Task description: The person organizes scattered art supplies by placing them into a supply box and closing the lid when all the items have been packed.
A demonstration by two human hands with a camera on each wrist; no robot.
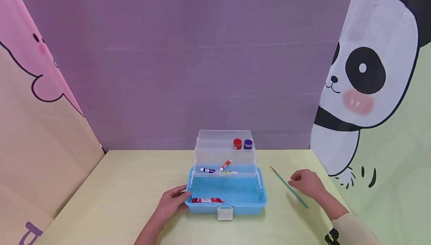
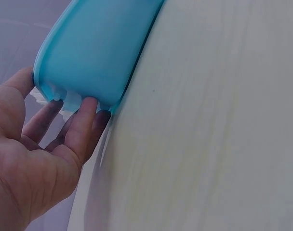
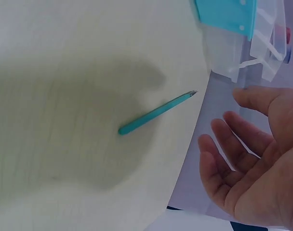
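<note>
A light blue storage box (image 1: 242,210) with a white latch stands at the table's middle, its clear tiered trays (image 1: 225,156) raised. My left hand (image 1: 169,204) holds its left side, the thumb at the rim; the left wrist view shows the fingers against the box end (image 2: 98,57). Inside lies a red tube (image 1: 206,200). Paint tubes (image 1: 225,165) and red and purple jars (image 1: 237,144) sit in the trays. Right of the box, a green paintbrush (image 1: 291,189) lies on the table. My right hand (image 1: 306,183) hovers by it, fingers loosely bent, holding nothing, as the right wrist view confirms (image 3: 257,159).
The pale wooden table (image 1: 134,177) ends at a purple backdrop (image 1: 168,61). A panda-printed curtain (image 1: 370,88) hangs on the right and a pink-figured one (image 1: 40,125) on the left.
</note>
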